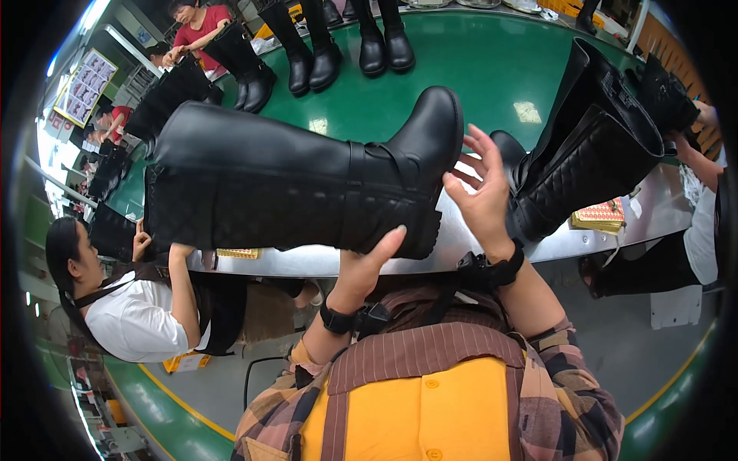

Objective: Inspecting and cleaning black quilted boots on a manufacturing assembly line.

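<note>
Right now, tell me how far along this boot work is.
Done: finished-looking boots stand on the green conveyor. In hand: the tall black boot lies sideways, left hand under its sole, right hand open at the toe. Left: the quilted boot alongside, untouched.

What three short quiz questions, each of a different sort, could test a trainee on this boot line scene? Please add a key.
1. True or false: the tall black boot in the person's hands lies on its side in the air.
2. Which hand supports the boot from below, at the heel?
A. left hand
B. right hand
C. a co-worker's hand
3. Fill in: the belt behind the boot is ____ in colour.

Key: 1 true. 2 A; the right hand is open by the sole, fingers spread, near the toe. 3 green; more black boots, such as the quilted boot, are over and on it.
</note>
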`<state>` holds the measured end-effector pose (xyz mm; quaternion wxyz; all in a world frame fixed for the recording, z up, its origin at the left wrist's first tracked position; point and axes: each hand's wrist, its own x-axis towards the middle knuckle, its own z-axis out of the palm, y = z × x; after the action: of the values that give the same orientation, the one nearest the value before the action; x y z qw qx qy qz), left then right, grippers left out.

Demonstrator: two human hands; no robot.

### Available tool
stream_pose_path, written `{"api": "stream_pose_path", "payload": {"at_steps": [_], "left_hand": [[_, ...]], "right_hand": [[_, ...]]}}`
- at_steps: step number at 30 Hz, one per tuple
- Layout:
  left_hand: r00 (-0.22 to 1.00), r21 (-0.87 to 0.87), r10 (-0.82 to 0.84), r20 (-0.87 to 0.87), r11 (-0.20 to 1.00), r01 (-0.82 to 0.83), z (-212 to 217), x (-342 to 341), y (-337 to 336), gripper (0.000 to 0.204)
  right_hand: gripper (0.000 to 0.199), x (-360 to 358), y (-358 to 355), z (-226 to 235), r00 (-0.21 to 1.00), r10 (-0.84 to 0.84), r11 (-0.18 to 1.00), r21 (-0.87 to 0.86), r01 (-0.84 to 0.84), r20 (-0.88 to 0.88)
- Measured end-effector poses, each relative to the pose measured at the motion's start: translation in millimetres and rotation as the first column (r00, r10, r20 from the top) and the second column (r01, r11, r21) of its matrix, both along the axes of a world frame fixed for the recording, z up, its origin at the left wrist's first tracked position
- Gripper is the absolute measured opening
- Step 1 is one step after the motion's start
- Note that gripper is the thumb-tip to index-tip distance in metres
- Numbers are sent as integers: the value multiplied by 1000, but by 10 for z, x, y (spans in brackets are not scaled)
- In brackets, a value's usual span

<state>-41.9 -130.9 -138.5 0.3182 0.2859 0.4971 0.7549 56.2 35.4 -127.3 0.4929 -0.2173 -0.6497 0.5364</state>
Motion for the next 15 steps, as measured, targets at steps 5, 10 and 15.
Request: {"api": "stream_pose_path", "payload": {"at_steps": [5,10,15], "left_hand": [[950,-120,-10,-312,992,-29,-111,-80,-282,41],[861,-243,-129,-492,970,7,-225,-243,-640,54],[918,-273,-120,-379,962,13,-236,-297,-703,48]], "right_hand": [[65,64,129,250,995,96,994,54,-94,-26],[40,191,280,464,979,184,983,12,-184,-90],[27,4,370,368,941,334,937,-86,-338,-53]]}}
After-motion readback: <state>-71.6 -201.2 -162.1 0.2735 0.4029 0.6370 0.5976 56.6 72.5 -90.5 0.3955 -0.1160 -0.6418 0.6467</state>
